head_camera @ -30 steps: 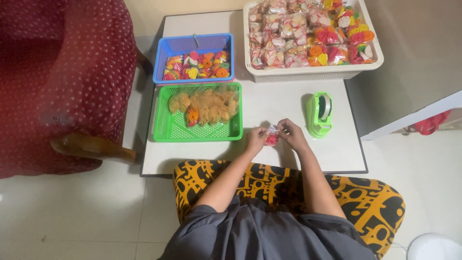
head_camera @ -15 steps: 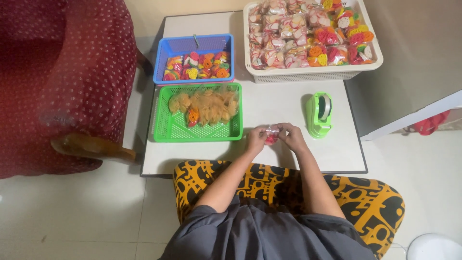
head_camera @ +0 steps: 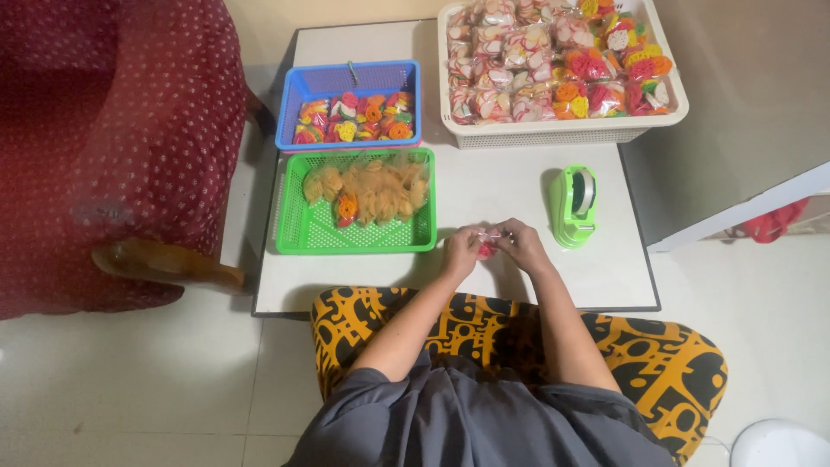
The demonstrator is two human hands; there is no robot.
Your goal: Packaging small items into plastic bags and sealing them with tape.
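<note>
My left hand (head_camera: 462, 251) and my right hand (head_camera: 520, 245) meet over the near part of a low white table (head_camera: 510, 186). Between their fingertips they pinch a small clear packet with something red inside (head_camera: 488, 243). A green tape dispenser (head_camera: 575, 206) stands just to the right of my right hand. To the left of my left hand lies a green basket (head_camera: 298, 229) holding a heap of clear bags and orange pieces.
A blue basket (head_camera: 350, 75) of colourful sweets sits behind the green one. A large white crate (head_camera: 553, 131) full of filled packets is at the back right. A dark red armchair (head_camera: 104, 138) stands at the left. My patterned legs are under the table edge.
Both hands stay together on the small packet at the same spot, with only slight finger movement.
</note>
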